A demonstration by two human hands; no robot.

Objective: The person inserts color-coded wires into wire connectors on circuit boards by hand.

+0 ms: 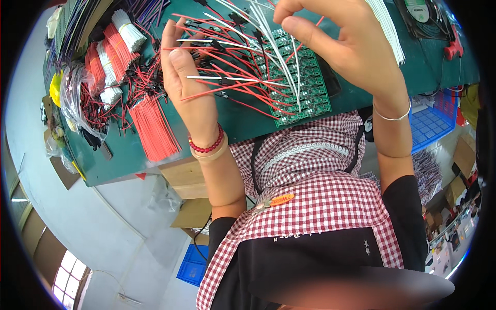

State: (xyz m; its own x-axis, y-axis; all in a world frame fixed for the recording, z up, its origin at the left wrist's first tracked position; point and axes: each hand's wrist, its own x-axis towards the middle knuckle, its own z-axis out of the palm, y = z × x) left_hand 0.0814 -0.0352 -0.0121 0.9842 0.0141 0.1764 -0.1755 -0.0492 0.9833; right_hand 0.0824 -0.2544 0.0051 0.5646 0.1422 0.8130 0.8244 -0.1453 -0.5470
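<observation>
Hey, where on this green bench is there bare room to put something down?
A bare strip of green bench lies along the near edge, between the loose red wire bundle and the green circuit board panel. Another runs right of the panel toward the red tool. The far left is crowded with tied wire bundles and plastic bags.

A red-and-white checked apron (315,196) covers a black short-sleeved top (408,206). The left wrist wears a red bead bracelet (207,146), the right a silver bangle (392,117).
</observation>
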